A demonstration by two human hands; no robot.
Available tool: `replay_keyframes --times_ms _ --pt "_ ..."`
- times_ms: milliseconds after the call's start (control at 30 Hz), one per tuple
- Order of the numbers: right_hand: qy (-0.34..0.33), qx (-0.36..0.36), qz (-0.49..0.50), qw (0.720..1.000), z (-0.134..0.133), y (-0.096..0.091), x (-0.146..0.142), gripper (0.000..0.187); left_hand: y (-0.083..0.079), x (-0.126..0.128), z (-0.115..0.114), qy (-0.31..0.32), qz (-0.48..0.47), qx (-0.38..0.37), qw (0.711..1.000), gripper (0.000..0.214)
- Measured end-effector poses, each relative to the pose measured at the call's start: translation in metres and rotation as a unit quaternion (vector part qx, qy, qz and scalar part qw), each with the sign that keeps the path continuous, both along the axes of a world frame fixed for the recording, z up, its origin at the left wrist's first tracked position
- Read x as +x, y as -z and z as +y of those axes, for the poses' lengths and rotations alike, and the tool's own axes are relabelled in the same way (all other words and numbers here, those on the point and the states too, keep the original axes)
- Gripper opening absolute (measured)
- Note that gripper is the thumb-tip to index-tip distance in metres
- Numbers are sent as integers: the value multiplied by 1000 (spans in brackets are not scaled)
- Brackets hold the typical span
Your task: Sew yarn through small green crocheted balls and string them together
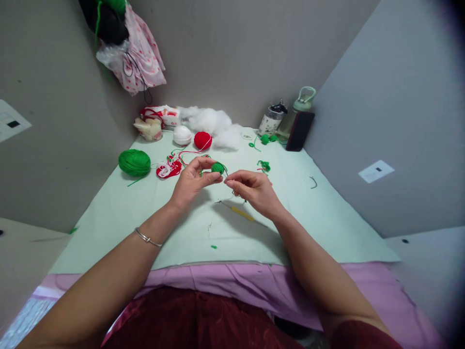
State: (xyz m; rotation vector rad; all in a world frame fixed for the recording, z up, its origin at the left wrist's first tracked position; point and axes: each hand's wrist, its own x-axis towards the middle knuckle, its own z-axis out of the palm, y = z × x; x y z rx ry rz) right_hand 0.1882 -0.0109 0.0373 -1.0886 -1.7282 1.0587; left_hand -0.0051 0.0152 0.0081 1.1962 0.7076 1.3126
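Observation:
Between the thumb and fingers of my left hand (198, 179) is a small green crocheted ball (217, 168). Just right of it, my right hand (252, 189) pinches a dark thread (225, 172) that runs up to the ball. Whether a needle sits in that pinch is too small to make out. Under my right hand lies a crochet hook with a yellow handle (242, 213). Dark thread scraps are on the table by the hook. A small green scrap (214, 247) lies nearer the table's front edge.
Left on the pale table (119, 218) are a green yarn ball (134, 162) and red-white yarn pieces (169, 168). Behind stand white yarn (182, 135), red yarn (202, 140) and stuffing (209, 121). A phone (300, 132) leans by a bottle (305, 99). Walls enclose three sides.

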Motion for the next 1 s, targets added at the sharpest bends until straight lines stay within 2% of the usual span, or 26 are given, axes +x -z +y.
replay_keyframes --times_ms 500,667,833,1000 --pt "4 23 -46 999 -2 -2 -1 27 0 1 -2 20 -6 4 1000 37" --pt "2 56 -42 998 -1 2 -3 22 -3 2 -5 29 -26 -18 999 34" --pt "31 107 -11 994 -1 11 -9 18 -5 5 -8 30 -45 -52 997 35" --pt "68 133 -6 989 -4 13 -15 19 -4 7 -9 9 -27 -21 999 35"
